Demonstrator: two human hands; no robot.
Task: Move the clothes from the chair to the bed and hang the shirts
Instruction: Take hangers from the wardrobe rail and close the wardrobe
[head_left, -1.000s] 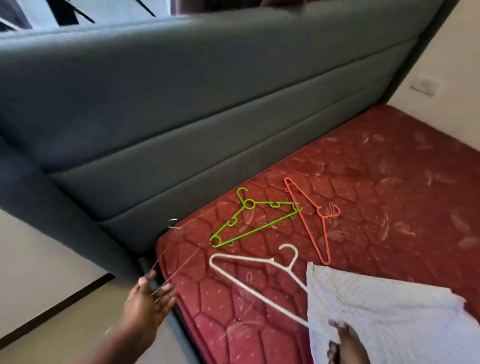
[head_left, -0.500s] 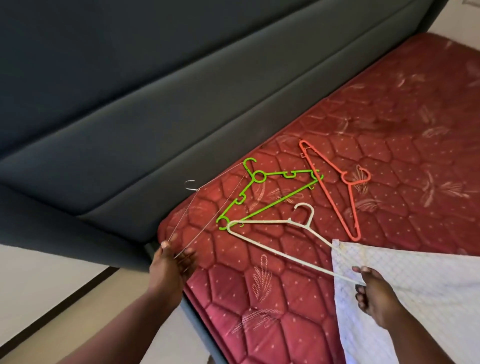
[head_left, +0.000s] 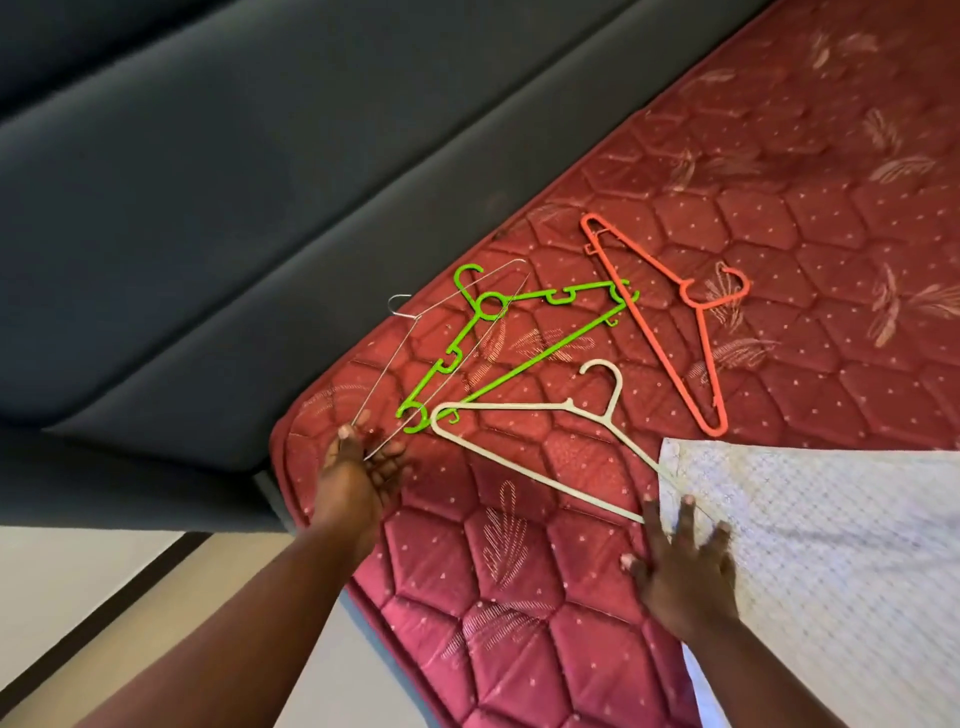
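The bed (head_left: 779, 218), with its quilted red mattress, is filling the right and middle of the view, and the grey padded headboard (head_left: 260, 182) is running diagonally along its upper left side. A white patterned garment (head_left: 831, 545) is lying spread flat on the bed, at the near right of the mattress. The left arm is reaching forward from the lower left towards the mattress corner next to the headboard, and the left hand (head_left: 358, 478) is pinching the near end of a thin wire hanger (head_left: 447, 358) between thumb and fingers; the wire hanger's long axis is running away from the hand towards the headboard, its small hook pointing up over the grey padding. The right hand (head_left: 680, 566) is lying on the near left edge of the garment with fingers straight and spread, grasping nothing. A cream hanger (head_left: 540, 447) is lying on the bed between the two hands, its long bar slanting towards the garment's corner and its hook pointing away from the person. A green hanger (head_left: 519, 358) is lying just beyond it, partly under the wire one, with its hook towards the headboard. An orange hanger (head_left: 675, 322) is lying further along the bed, beyond the garment, its hook pointing right.
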